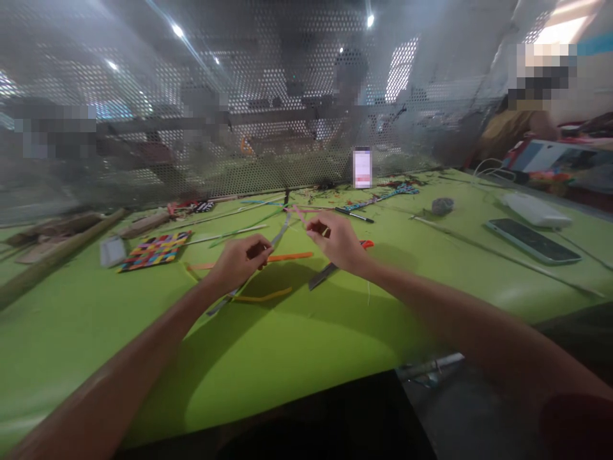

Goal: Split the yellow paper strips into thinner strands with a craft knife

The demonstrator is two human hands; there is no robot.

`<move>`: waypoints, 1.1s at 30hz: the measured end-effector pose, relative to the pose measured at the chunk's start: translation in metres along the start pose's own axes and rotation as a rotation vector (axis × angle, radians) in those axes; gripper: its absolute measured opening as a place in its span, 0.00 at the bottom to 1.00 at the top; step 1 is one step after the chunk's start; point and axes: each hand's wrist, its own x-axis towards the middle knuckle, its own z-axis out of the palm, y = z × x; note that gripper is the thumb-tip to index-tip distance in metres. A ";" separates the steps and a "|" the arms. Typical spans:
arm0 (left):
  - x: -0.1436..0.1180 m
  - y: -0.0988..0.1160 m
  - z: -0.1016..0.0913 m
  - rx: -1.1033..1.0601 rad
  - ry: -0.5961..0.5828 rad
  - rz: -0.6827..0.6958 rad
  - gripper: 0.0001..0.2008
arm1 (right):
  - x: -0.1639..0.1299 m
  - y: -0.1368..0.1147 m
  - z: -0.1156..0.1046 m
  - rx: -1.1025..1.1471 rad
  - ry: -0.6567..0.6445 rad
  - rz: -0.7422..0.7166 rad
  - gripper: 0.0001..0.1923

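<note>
1. Grey strip runs long and slanted, from low on the left up to the right, above the green table.
2. My left hand pinches the strip near its middle, fingers closed on it.
3. My right hand sits just beside, up and right, fingers pinched on a thin pink strip.
4. Both hands are close together; the left is nearer the grey strip's low end.
5. Orange strip and woven mat lie on the table. A holed metal screen stands behind.
</note>
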 end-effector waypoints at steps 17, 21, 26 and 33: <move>0.013 -0.041 -0.042 0.167 0.176 -0.045 0.15 | 0.042 0.011 -0.118 0.271 -1.001 0.212 0.19; 0.015 -0.062 -0.050 0.179 0.219 -0.095 0.15 | 0.035 0.016 -0.155 0.411 -0.629 0.260 0.19; 0.014 -0.070 -0.045 0.182 0.172 -0.093 0.16 | 0.039 0.030 -0.135 0.284 -0.392 0.282 0.16; 0.014 -0.056 -0.037 0.181 0.083 -0.063 0.17 | 0.036 0.032 -0.068 -0.038 -0.681 0.159 0.17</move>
